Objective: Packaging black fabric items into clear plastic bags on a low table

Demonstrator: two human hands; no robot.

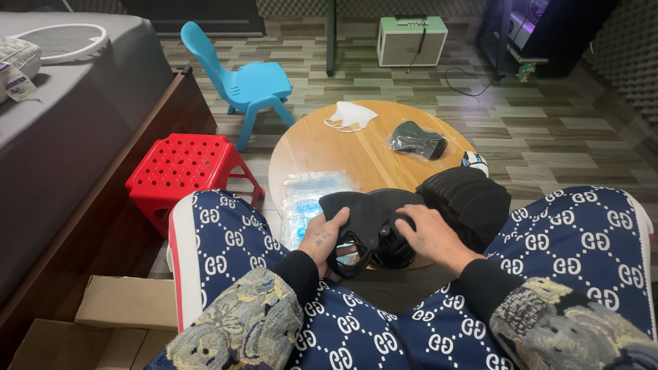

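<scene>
I sit with my knees apart before a low round wooden table (356,147). My left hand (322,236) and my right hand (432,236) together grip a black face mask (370,219) at the table's near edge, its ear loops hanging below. A stack of black masks (469,199) lies just right of my right hand. Clear plastic bags (308,199) lie left of my left hand. Farther back on the table are a white mask (351,115) and a black mask sealed in a clear bag (417,140).
A red plastic stool (181,168) and a blue plastic chair (240,82) stand left of the table. A grey bed (62,130) runs along the left. Cardboard boxes (123,301) sit by my left knee. A small white amplifier (411,41) is on the floor behind.
</scene>
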